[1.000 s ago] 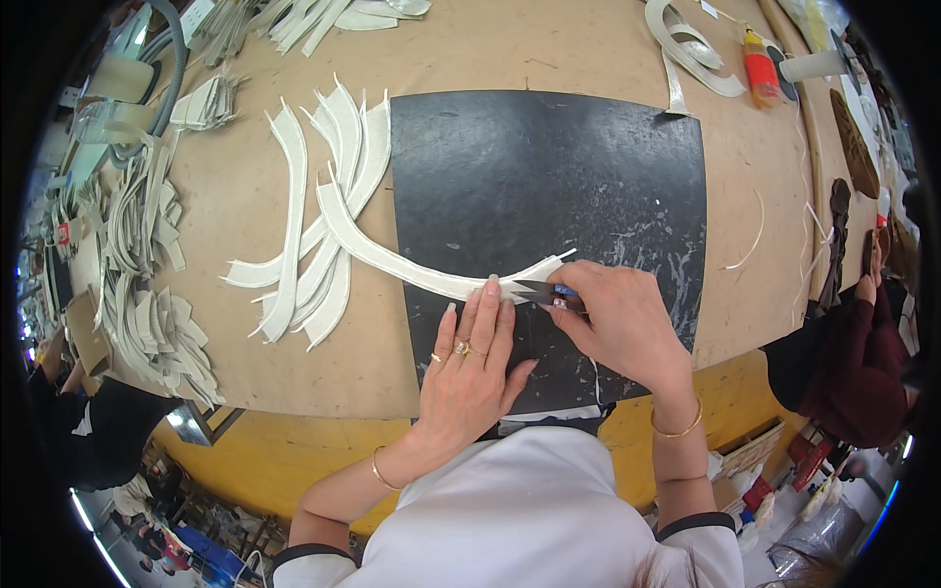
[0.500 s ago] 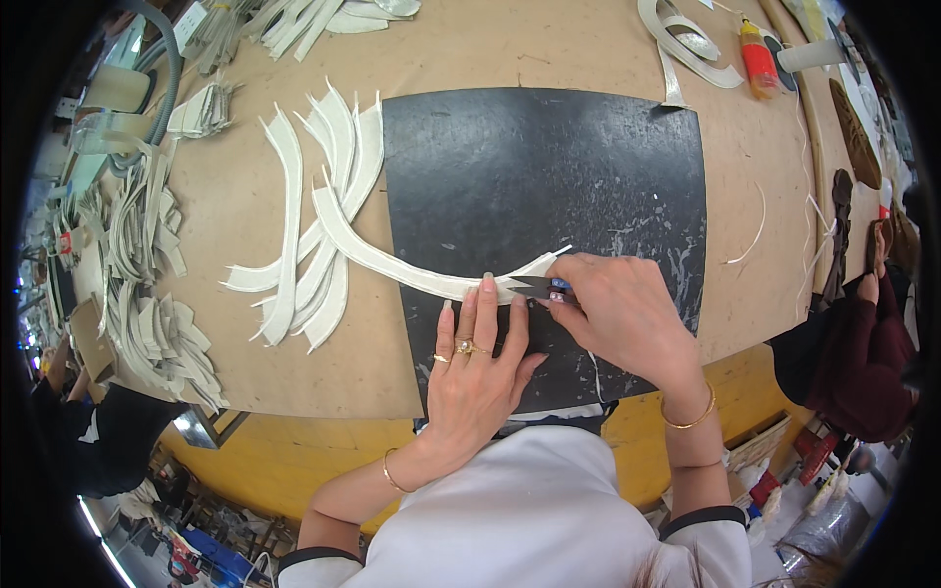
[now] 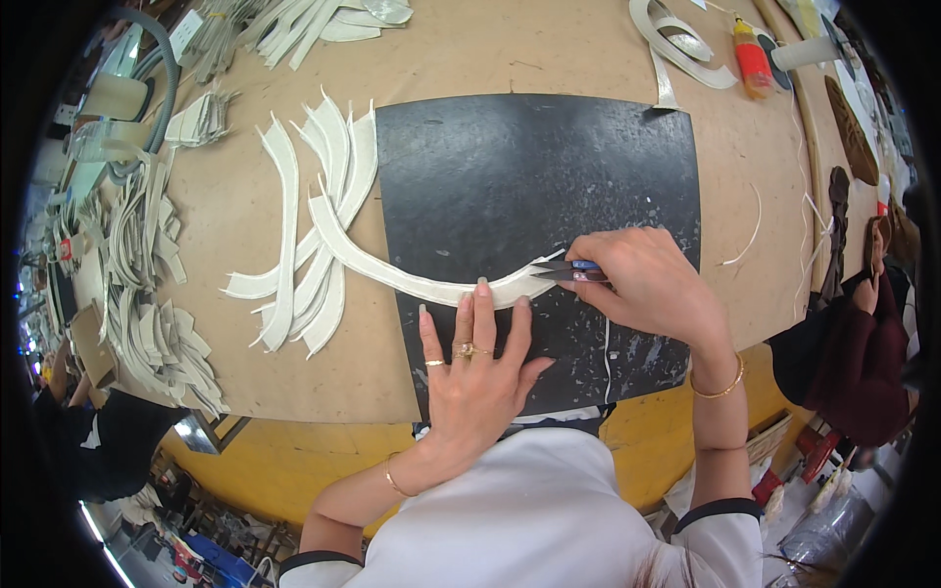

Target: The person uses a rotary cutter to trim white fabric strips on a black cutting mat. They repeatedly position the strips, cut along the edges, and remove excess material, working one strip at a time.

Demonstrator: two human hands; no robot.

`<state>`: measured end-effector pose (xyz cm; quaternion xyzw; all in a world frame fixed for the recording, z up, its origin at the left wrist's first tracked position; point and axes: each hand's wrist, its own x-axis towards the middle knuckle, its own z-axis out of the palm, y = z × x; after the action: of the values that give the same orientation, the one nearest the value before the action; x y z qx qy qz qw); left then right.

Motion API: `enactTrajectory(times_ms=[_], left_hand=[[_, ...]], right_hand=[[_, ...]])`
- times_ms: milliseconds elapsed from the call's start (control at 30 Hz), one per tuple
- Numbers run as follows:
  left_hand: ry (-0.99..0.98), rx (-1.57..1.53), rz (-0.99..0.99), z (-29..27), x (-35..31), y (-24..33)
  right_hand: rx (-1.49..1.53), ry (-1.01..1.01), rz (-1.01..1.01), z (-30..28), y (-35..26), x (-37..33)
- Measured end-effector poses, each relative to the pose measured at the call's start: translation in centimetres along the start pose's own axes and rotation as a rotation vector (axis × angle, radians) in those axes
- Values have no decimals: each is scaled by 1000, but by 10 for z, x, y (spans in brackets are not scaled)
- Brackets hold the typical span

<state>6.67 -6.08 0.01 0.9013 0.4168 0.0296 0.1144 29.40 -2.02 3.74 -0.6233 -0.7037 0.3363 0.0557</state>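
Nearest: left hand (image 3: 475,387), laid palm down with fingers spread, 2 rings worn; nothing is pinched by it, and the strip is pressed flat under its fingertips. Right hand (image 3: 655,282), closed around small dark snips (image 3: 578,275) with a blue part at the grip; the 2 blades are parted slightly and pointed left.

Curved pale strip (image 3: 412,281), 1, stitched along its edges: right portion laid on the black mat (image 3: 539,162), right end met by the blades, left portion carried past the mat's left edge and over other strips. Whether material is caught between the blades cannot be told. White thread (image 3: 608,363), 1, lying on the mat below the right hand.

Step in hand, as judged: trimming at the strip's right end. For the next move, steady pressure by the left hand and close placing of the blades are called for, so that the stitching is not nicked.

Farther left: crossed pale strips (image 3: 284,206), loosely heaped on the tan table (image 3: 470,59). Beyond these, bundled pale pieces (image 3: 172,338). Far right: coiled pale band (image 3: 701,71), 1; red bottle (image 3: 754,71) with yellow top, 1; white spool (image 3: 806,54), 1.
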Motion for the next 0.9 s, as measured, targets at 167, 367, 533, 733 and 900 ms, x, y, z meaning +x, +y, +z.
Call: enactTrajectory(times_ms=[167, 367, 533, 733, 900], left_hand=[[12, 102, -25, 7, 2, 9], [-44, -38, -67, 16, -12, 7], [6, -158, -1, 17, -21, 3], [-39, -222, 25, 14, -3, 6], [-14, -110, 5, 12, 4, 12]], right_hand=[[48, -17, 12, -1, 3, 2], [32, -35, -16, -3, 1, 0], [86, 4, -6, 0, -2, -7], [161, 57, 43, 7, -6, -14], [119, -31, -51, 9, -18, -24]])
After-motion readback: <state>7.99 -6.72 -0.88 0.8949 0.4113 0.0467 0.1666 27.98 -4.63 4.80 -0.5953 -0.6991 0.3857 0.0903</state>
